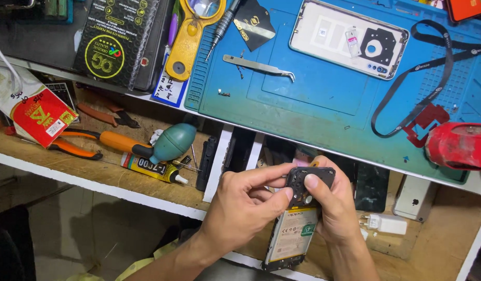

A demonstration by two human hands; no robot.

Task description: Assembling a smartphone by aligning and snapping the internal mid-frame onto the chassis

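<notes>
Over wooden shelf (pixel 121 179), opened, backless phone (pixel 291 234).

The mat (pixel 323 93) is blue, fading to green at its near edge; on it lie a white phone back (pixel 331 34) with a black camera plate, silver tweezers (pixel 258 66), a black strap (pixel 433 78) and a yellow magnifier (pixel 191 36). The opened phone (pixel 292 231) shows a white-and-yellow battery under a black cover (pixel 309 179). On the tan wooden shelf (pixel 95 161): orange-handled pliers (pixel 89 140), teal blower (pixel 173 141), yellow-and-black glue tube (pixel 149 168), red packet (pixel 43 117).
</notes>
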